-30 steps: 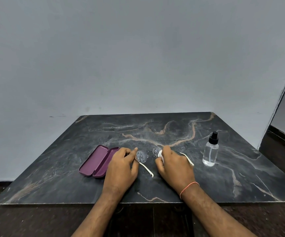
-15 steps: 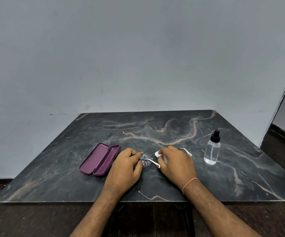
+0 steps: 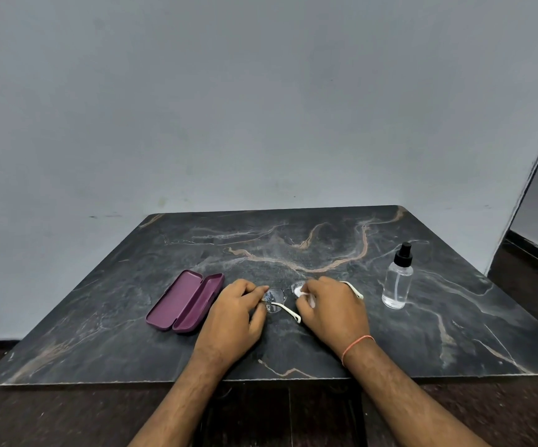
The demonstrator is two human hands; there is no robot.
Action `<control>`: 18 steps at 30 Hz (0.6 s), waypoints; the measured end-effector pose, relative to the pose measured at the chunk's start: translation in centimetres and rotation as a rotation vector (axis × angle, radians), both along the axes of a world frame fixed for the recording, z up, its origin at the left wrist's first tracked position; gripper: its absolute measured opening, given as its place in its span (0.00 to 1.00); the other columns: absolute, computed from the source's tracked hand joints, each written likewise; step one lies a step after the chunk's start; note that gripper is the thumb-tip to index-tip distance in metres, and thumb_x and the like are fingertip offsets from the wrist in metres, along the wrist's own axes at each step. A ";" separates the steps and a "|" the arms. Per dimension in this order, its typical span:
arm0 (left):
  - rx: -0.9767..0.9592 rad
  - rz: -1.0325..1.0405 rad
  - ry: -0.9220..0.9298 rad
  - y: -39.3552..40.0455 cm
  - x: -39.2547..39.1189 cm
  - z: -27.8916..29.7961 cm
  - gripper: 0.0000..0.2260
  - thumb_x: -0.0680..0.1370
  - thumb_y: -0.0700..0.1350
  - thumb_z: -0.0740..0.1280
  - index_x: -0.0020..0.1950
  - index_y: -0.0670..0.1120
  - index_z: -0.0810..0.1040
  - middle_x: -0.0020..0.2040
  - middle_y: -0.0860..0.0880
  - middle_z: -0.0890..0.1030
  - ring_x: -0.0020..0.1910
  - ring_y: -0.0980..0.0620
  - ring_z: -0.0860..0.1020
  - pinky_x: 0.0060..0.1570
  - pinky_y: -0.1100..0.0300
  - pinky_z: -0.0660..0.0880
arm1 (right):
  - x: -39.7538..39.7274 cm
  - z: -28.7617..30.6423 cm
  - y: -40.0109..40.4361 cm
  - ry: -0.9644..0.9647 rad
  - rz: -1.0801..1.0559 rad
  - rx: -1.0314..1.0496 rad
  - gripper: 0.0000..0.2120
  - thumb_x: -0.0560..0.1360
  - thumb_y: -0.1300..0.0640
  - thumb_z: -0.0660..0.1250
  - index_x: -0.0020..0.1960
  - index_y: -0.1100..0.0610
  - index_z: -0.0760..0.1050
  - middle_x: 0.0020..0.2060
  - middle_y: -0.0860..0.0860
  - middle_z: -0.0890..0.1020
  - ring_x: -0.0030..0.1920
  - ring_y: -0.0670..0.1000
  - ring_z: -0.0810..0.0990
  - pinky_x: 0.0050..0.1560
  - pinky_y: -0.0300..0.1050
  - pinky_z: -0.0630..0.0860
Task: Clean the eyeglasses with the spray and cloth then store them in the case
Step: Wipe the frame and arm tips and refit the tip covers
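Currently, on my feed, itemised:

- Glasses (image 3: 275, 298): low over the table (image 3: 293, 240), centre front, between both hands; white temples unfolded.
- Left hand (image 3: 235, 317): fingers pressed together, pinching the frame at its left lens.
- Right hand (image 3: 332, 311): curled, pinching a white cloth (image 3: 303, 293) against the right lens.
- Case (image 3: 185, 301): purple, open, lying just left of the left hand.
- Spray (image 3: 397, 279): upright, well right of the hands (clear liquid, black nozzle).

Risks, as I judge them: hard rubbing could twist the thin frame or bend a temple, since only one pinch steadies it; a wide sweep of the right arm could topple the spray; temples left unfolded would foul the case.
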State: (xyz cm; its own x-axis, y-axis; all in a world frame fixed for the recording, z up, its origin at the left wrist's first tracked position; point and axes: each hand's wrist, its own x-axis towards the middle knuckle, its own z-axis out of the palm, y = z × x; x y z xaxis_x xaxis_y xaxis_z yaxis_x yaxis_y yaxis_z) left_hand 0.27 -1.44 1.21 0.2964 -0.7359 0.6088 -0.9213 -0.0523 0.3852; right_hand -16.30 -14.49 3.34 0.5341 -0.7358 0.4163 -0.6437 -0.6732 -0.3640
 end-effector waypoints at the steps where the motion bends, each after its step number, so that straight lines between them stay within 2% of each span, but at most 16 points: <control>1: -0.001 -0.001 0.000 0.0 0.0 0.0 0.14 0.81 0.43 0.71 0.67 0.48 0.85 0.48 0.56 0.77 0.48 0.55 0.78 0.51 0.58 0.79 | 0.1 -0.1 0.0 0.013 -0.023 0.008 0.10 0.78 0.48 0.64 0.44 0.52 0.78 0.43 0.48 0.83 0.49 0.55 0.82 0.42 0.48 0.71; 3: 0.002 -0.008 -0.005 -0.1 -0.1 0.0 0.14 0.81 0.44 0.70 0.67 0.48 0.85 0.48 0.56 0.77 0.48 0.55 0.79 0.51 0.55 0.80 | 0.2 -0.2 -0.3 0.010 -0.064 0.015 0.10 0.79 0.50 0.63 0.40 0.53 0.73 0.42 0.50 0.84 0.47 0.56 0.82 0.41 0.47 0.66; 5: 0.002 -0.014 -0.015 -0.1 -0.1 0.0 0.14 0.81 0.44 0.70 0.66 0.48 0.85 0.48 0.55 0.77 0.47 0.54 0.79 0.50 0.54 0.81 | 0.3 -0.4 -0.6 0.002 -0.082 0.002 0.11 0.80 0.51 0.62 0.41 0.54 0.73 0.43 0.52 0.85 0.47 0.58 0.83 0.41 0.48 0.65; 7: 0.000 -0.020 -0.020 -0.1 0.0 0.0 0.14 0.81 0.44 0.69 0.66 0.48 0.85 0.47 0.55 0.77 0.47 0.53 0.79 0.50 0.53 0.81 | 0.3 -0.5 -0.7 -0.007 -0.066 -0.003 0.11 0.82 0.50 0.62 0.43 0.54 0.76 0.45 0.51 0.86 0.48 0.58 0.83 0.42 0.49 0.68; 10: -0.008 -0.021 -0.020 0.0 0.0 0.0 0.14 0.81 0.44 0.69 0.66 0.48 0.85 0.48 0.55 0.77 0.47 0.54 0.79 0.50 0.53 0.81 | 0.0 -0.2 -0.5 -0.046 -0.007 0.005 0.11 0.82 0.46 0.63 0.53 0.48 0.82 0.47 0.46 0.87 0.52 0.54 0.84 0.49 0.49 0.76; 12: -0.017 -0.013 -0.016 0.0 0.0 0.0 0.14 0.81 0.43 0.70 0.66 0.48 0.85 0.48 0.55 0.77 0.47 0.55 0.79 0.50 0.55 0.80 | -0.2 0.0 0.0 -0.040 -0.002 0.008 0.11 0.81 0.44 0.63 0.55 0.45 0.83 0.47 0.44 0.87 0.53 0.51 0.84 0.49 0.47 0.77; 16: -0.024 -0.015 -0.025 0.0 -0.1 0.0 0.13 0.81 0.42 0.71 0.65 0.47 0.85 0.48 0.54 0.78 0.47 0.54 0.79 0.50 0.54 0.80 | -0.1 0.2 0.3 0.034 -0.104 0.019 0.11 0.79 0.46 0.61 0.44 0.51 0.76 0.42 0.50 0.85 0.52 0.54 0.84 0.42 0.46 0.69; 18: -0.021 -0.018 -0.029 -0.1 -0.1 0.0 0.13 0.81 0.42 0.70 0.65 0.47 0.85 0.49 0.54 0.78 0.48 0.53 0.79 0.51 0.54 0.81 | 0.0 0.3 0.2 0.067 -0.141 0.016 0.12 0.80 0.47 0.60 0.47 0.53 0.78 0.44 0.51 0.86 0.53 0.56 0.83 0.42 0.47 0.67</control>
State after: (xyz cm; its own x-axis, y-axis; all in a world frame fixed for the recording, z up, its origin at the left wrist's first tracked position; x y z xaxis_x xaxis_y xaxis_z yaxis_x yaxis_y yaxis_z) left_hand 0.22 -1.52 1.19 0.2647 -0.7283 0.6321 -0.9330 -0.0276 0.3588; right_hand -16.27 -14.33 3.67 0.4511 -0.8118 0.3709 -0.7549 -0.5687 -0.3266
